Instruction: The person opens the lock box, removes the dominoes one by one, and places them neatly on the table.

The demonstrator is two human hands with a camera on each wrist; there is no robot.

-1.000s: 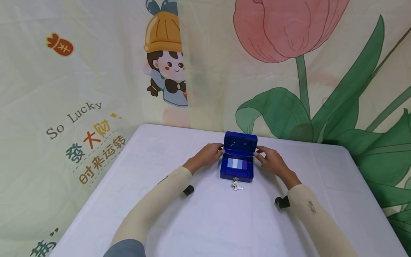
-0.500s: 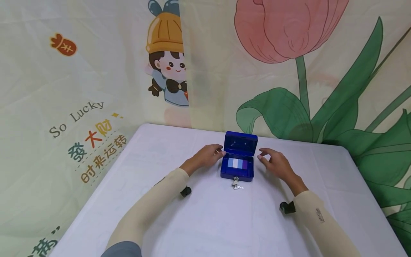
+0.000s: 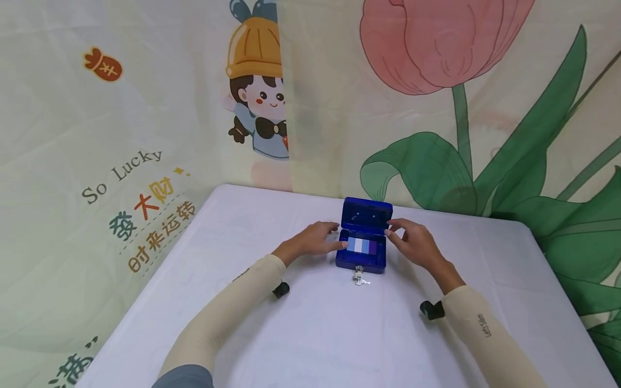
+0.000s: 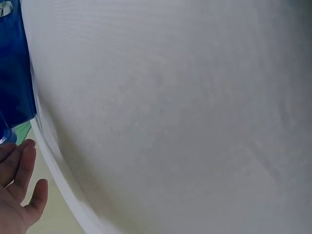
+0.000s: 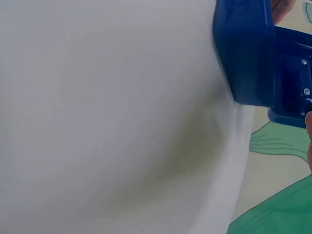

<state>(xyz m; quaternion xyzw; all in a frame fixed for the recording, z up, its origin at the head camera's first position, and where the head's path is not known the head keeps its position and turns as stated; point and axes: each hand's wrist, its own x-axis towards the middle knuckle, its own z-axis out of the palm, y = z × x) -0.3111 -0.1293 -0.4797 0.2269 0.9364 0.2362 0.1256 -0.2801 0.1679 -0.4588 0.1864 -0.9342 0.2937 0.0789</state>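
Observation:
A small blue metal box (image 3: pixel 343 263) stands near the table's back edge with its lid (image 3: pixel 366 214) raised. Light blue, white and purple strips (image 3: pixel 359 246) lie inside. From the front hangs a silver lock with keys (image 3: pixel 359 276). My left hand (image 3: pixel 315 238) is at the box's left side, thumb stretched to the rim and fingers loosely extended. In the left wrist view its fingers (image 4: pixel 22 170) hold nothing. My right hand (image 3: pixel 412 243) has thumb and fingertips at the lid's right edge; the right wrist view shows only those fingertips (image 5: pixel 309 141) by the lid.
A white cloth covers the table (image 3: pixel 310 334). Behind it hangs a printed fabric backdrop (image 3: pixel 320 108) with a tulip and a cartoon figure. Black wrist cameras, left (image 3: pixel 281 290) and right (image 3: pixel 432 310), stick out below the sleeves.
My right hand drew away from the lid's right edge, then came back to it. The left thumb has moved down and rightward to the box's rim. The box stays put, lid raised.

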